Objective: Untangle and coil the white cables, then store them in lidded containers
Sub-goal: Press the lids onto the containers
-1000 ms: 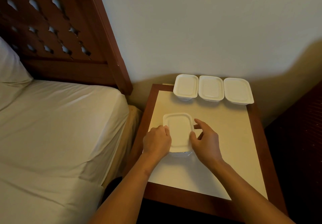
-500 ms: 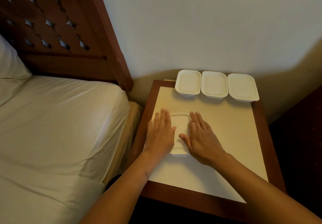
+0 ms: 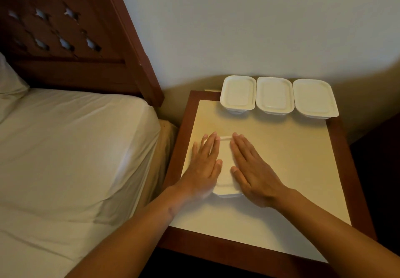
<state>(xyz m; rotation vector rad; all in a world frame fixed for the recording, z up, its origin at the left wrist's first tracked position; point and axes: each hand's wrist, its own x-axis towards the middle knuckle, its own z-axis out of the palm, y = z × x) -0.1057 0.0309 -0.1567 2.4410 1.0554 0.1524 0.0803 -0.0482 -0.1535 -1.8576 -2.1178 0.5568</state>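
Lidded container (image 3: 226,188) largely beneath left hand (image 3: 203,166) and right hand (image 3: 253,170)

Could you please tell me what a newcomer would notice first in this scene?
The left hand and right hand lie flat on a white lidded container in the middle of the bedside table. A row of three closed containers lines the table's far edge by the wall, and a white-sheeted bed fills the left.

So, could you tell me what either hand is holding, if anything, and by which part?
Nothing is held: the left hand and right hand press flat, fingers straight, on the near container's lid.
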